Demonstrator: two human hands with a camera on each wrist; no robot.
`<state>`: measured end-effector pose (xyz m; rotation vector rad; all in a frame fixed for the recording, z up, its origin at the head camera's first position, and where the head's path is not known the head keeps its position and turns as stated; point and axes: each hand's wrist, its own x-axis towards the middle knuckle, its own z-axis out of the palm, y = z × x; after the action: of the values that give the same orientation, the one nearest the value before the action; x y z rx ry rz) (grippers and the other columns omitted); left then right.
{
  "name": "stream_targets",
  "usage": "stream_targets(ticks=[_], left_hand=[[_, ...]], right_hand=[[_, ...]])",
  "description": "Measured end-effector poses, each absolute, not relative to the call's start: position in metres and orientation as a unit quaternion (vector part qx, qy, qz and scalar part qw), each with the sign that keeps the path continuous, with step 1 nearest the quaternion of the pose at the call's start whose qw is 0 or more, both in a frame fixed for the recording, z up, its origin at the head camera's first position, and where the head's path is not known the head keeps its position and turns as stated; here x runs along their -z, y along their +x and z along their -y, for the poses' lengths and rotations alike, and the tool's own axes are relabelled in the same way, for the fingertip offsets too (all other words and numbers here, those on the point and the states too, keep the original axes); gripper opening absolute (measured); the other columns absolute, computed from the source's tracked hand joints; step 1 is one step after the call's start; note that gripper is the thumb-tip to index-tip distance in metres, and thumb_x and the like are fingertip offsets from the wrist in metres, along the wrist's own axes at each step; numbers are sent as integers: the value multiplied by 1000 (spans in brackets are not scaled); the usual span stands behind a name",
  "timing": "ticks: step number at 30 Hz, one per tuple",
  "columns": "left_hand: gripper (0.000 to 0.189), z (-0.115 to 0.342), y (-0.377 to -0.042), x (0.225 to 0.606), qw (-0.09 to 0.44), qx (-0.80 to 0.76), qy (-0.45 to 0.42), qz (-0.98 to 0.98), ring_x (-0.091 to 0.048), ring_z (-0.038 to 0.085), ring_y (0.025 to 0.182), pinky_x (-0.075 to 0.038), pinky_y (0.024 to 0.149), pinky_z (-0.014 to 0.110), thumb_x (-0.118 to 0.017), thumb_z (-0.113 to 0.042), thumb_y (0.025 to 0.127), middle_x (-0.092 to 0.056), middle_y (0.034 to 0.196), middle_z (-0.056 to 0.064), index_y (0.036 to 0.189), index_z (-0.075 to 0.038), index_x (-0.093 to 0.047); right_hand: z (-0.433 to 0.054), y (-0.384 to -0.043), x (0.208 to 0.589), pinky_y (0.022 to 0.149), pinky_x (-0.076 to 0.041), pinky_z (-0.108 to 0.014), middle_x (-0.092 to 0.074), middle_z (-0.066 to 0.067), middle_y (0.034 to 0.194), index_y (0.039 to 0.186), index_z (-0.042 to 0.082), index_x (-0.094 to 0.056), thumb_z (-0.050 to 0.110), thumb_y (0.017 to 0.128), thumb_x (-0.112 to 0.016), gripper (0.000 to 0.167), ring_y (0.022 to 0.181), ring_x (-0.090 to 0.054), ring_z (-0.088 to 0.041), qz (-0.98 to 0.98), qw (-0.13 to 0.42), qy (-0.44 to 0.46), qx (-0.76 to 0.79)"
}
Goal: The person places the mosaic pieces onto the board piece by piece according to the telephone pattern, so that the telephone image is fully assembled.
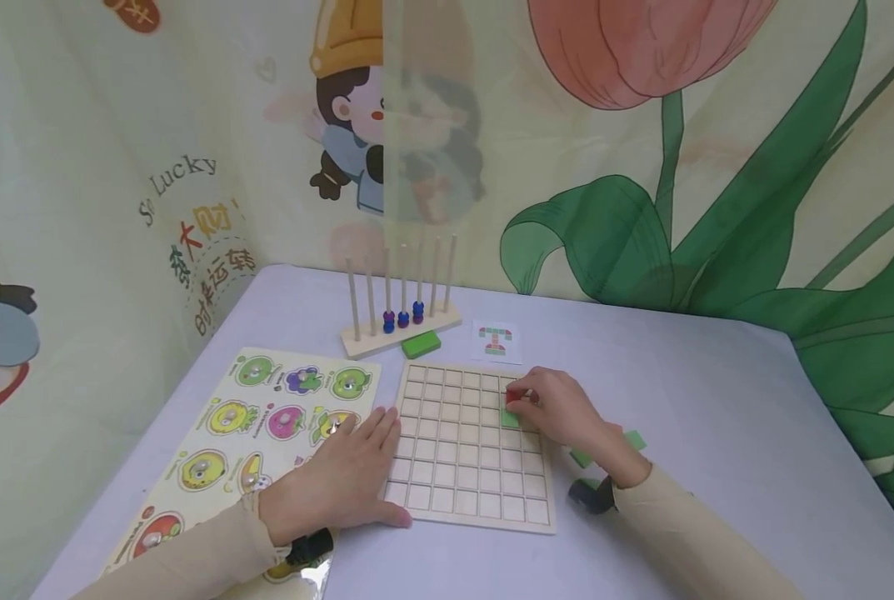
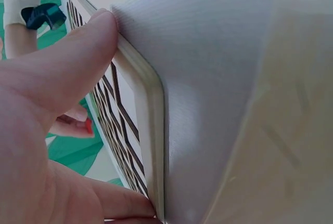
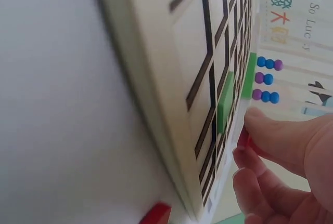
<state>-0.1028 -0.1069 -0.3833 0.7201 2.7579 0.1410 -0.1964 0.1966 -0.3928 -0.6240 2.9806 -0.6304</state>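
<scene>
– Where is the red tile (image 1: 513, 397)?
– Over the right part of the wooden grid board (image 1: 466, 477), just far of the green tile (image 1: 510, 419), clamped between the thumb and fingers of the right hand (image 1: 561, 408); whether it touches the board cannot be told.
– And the left hand (image 1: 347, 472)?
– Its fingers are apart, resting against the board's left edge; a light, steady press should keep it from sliding.
– How should the tile go in?
– Probably level, edges squared to one cell, then released without nudging the green neighbour
</scene>
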Motion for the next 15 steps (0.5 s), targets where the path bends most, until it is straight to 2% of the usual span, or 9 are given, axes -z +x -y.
stream_targets(ticks=[7, 15], left_hand=[[116, 106, -103, 384, 141, -49, 250, -957, -27, 37, 157, -24, 126, 60, -74, -72, 79, -29, 168, 21, 157, 4, -34], [116, 106, -102, 383, 143, -55, 246, -957, -27, 37, 157, -24, 126, 60, -75, -70, 78, -29, 167, 21, 157, 4, -34]], right_hand=[[-190, -205, 396, 68, -48, -27, -73, -2, 94, 112, 11, -81, 18, 88, -81, 25, 77, -58, -12, -962, 31, -183, 199], [-188, -206, 400, 66, -44, -26, -71, -2, 96, 118, 10, -79, 18, 90, -80, 29, 78, -53, -15, -960, 66, -162, 218]])
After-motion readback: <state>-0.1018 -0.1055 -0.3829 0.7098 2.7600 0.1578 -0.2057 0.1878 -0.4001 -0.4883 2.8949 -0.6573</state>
